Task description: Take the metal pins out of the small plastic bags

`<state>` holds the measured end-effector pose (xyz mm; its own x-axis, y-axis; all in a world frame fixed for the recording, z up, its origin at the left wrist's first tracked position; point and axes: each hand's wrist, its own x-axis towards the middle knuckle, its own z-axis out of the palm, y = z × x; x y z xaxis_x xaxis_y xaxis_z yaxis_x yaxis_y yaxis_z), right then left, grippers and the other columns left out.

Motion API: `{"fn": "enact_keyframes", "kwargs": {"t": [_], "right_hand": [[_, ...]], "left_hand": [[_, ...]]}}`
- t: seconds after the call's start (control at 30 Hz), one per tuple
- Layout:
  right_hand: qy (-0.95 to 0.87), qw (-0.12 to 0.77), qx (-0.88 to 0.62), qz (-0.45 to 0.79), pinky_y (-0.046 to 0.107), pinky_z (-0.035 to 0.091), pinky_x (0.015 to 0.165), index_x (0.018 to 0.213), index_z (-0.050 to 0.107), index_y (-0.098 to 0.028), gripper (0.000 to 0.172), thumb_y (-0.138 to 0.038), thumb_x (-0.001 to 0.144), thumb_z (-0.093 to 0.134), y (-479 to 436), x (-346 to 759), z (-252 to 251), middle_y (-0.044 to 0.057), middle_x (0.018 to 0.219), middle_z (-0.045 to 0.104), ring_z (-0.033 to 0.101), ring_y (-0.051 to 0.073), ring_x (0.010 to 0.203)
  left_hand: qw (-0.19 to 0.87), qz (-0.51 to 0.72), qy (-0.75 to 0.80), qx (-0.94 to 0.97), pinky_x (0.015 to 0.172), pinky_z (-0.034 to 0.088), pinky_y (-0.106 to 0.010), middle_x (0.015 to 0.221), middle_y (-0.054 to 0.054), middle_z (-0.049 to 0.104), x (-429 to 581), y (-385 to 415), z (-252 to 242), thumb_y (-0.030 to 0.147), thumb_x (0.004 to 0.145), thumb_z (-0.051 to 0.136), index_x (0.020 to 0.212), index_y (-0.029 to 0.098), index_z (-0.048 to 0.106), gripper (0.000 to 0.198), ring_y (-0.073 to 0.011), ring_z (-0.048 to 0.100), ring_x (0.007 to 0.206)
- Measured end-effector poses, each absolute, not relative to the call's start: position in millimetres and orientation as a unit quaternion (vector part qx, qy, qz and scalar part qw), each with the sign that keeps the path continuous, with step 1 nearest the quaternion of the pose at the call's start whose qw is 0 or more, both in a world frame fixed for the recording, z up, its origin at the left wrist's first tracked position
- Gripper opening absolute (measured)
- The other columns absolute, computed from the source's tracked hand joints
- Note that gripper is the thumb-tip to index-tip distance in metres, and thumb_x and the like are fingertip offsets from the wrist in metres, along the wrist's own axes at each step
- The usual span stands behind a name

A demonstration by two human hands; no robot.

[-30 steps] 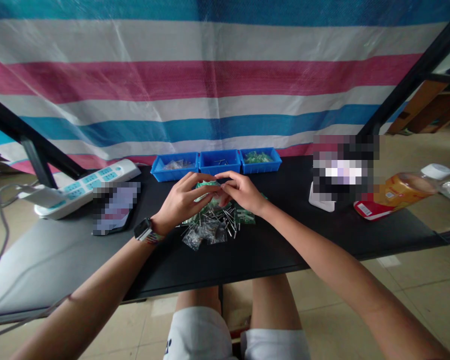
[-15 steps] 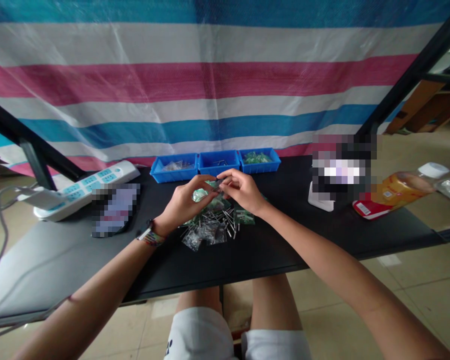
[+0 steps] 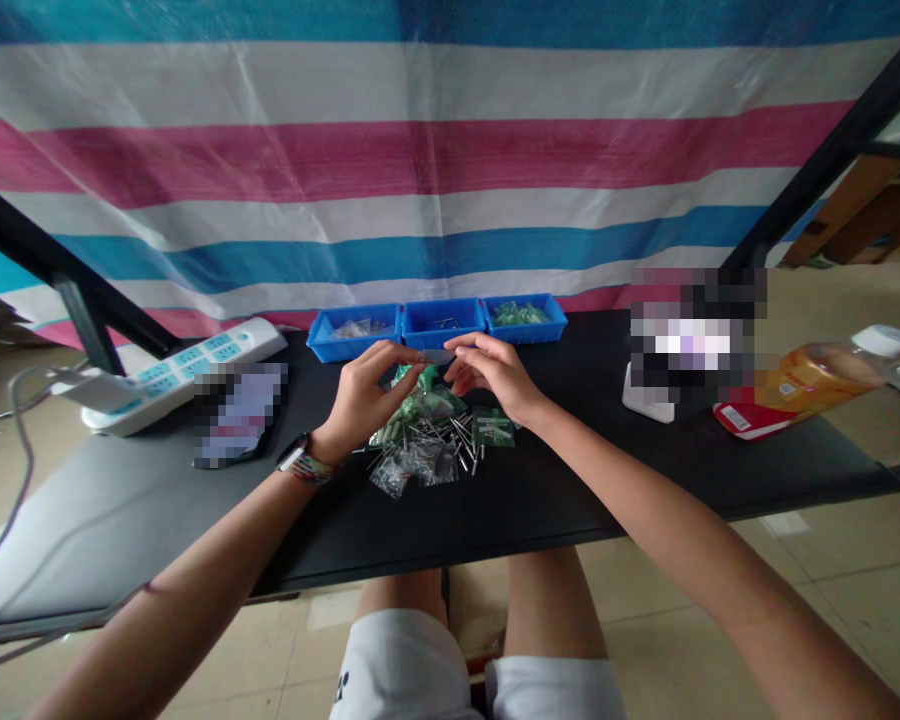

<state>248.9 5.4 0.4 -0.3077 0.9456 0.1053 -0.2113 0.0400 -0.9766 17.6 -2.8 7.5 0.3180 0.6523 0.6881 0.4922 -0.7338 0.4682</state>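
Both hands have edged a little farther from the body since half a second ago, and their fingertips still meet.

From the head view, the left hand [image 3: 366,400] and the right hand [image 3: 495,378] hold a small grey piece [image 3: 436,355] between them. Each grip is narrow, with thumb and forefinger pinched on one end. That piece is thin, short and pale grey, and it lies roughly level in the air (too small to tell whether it is metal or clear plastic). It hangs above the table [image 3: 570,480], just in front of the middle blue bin [image 3: 420,312] and over the far edge of the pile [image 3: 424,445].

The pile lies on the table under the hands: green parts, slim silver pins and a few crumpled clear bags. A separate green part [image 3: 493,428] lies just to its right.

The left blue bin [image 3: 330,352] holds clear bags and the right blue bin [image 3: 540,335] holds green parts. All three bins stand side by side along the table's far edge.

A banded watch [image 3: 300,462] sits on the left wrist. A white power strip [image 3: 187,368] lies to the left and a bottle [image 3: 810,380] lies on its side to the right. A striped tarp [image 3: 450,160] hangs behind.
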Motion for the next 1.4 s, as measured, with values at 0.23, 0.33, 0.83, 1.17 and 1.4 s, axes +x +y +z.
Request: {"fn": "enact_keyframes", "kwargs": {"t": [0.23, 0.33, 0.83, 1.17, 1.4], "right_hand": [[-0.617, 0.493, -0.415, 0.451, 0.027, 0.055, 0.064, 0.096, 0.071, -0.019, 0.015, -0.03, 0.087, 0.067, 14, 259, -4, 0.002, 0.076, 0.075, 0.069, 0.016, 0.067], [-0.691, 0.454, -0.414, 0.38, 0.029, 0.053, 0.072, 0.087, 0.074, -0.018, 0.008, -0.021, 0.084, 0.067, 10, 259, -2, 0.003, 0.08, 0.076, 0.07, 0.017, 0.075], [-0.854, 0.184, -0.366, 0.321, 0.026, 0.034, 0.064, 0.075, 0.074, -0.017, 0.015, -0.02, 0.082, 0.088, -9, 270, 22, -0.005, 0.066, 0.06, 0.053, 0.01, 0.062], [-0.862, 0.166, -0.426, 0.219, 0.027, 0.032, 0.063, 0.076, 0.072, -0.021, 0.013, -0.023, 0.08, 0.084, -20, 259, 18, -0.001, 0.081, 0.073, 0.06, 0.013, 0.07], [-0.867, 0.177, -0.432, 0.175, 0.029, 0.027, 0.06, 0.076, 0.067, -0.021, 0.009, -0.017, 0.08, 0.075, -26, 253, 16, 0.001, 0.086, 0.074, 0.057, 0.014, 0.07]], "left_hand": [[0.197, 0.596, 0.45, 0.635, 0.084, 0.064, -0.035, 0.092, -0.003, 0.078, 4, 24, 0, 0.036, 0.091, 0.079, 0.12, 0.02, 0.069, 0.035, -0.0198, 0.079, 0.088], [0.211, 0.62, 0.477, 0.587, 0.076, 0.064, -0.031, 0.086, -0.001, 0.076, -10, 40, -8, 0.036, 0.086, 0.081, 0.11, 0.022, 0.064, 0.033, -0.0188, 0.079, 0.082], [0.3, 0.635, 0.497, 0.509, 0.06, 0.063, -0.025, 0.104, -0.01, 0.079, -23, 57, -20, 0.042, 0.086, 0.078, 0.115, 0.02, 0.063, 0.039, -0.0195, 0.08, 0.078], [0.253, 0.608, 0.493, 0.569, 0.057, 0.058, -0.025, 0.093, -0.005, 0.073, -21, 54, -21, 0.036, 0.084, 0.072, 0.098, 0.021, 0.064, 0.022, -0.0163, 0.072, 0.07], [0.26, 0.589, 0.482, 0.594, 0.057, 0.056, -0.027, 0.09, -0.005, 0.073, -13, 46, -18, 0.032, 0.083, 0.069, 0.096, 0.022, 0.064, 0.017, -0.0179, 0.072, 0.069]]}}
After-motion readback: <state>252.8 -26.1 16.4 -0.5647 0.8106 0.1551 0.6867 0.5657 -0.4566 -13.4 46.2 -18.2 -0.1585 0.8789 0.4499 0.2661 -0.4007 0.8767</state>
